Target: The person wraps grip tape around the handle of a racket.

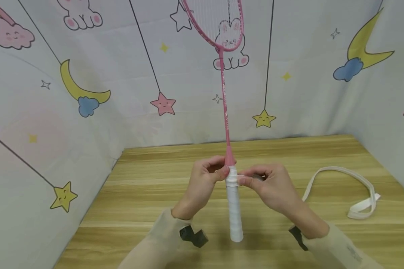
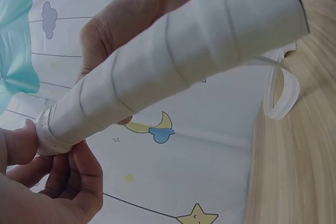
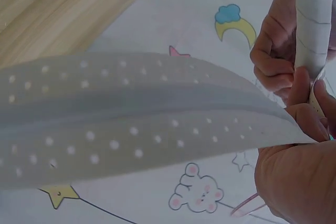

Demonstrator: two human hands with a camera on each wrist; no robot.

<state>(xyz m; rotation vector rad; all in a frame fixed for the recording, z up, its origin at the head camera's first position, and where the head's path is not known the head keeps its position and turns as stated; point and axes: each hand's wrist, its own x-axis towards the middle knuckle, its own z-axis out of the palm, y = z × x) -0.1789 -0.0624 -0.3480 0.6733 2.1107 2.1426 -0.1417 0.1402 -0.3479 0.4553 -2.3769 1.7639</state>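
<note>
A pink badminton racket (image 1: pixel 225 97) stands upright, its white wrapped handle (image 1: pixel 235 213) pointing down over the table. My left hand (image 1: pixel 205 179) grips the top of the handle just below the pink cone, thumb in front. At the handle's right side my right hand (image 1: pixel 269 185) pinches a white perforated tape (image 3: pixel 131 124) between thumb and fingers. In the left wrist view the handle (image 2: pixel 157 61) crosses diagonally, with the left hand (image 2: pixel 52 182) at its perforated band. The right wrist view shows the tape running from the right hand (image 3: pixel 299 177).
The loose length of white tape (image 1: pixel 353 173) curves over the wooden table (image 1: pixel 155 194) on the right, its end looped. A white cloth with cartoon moons and stars (image 1: pixel 188 123) hangs behind and at both sides.
</note>
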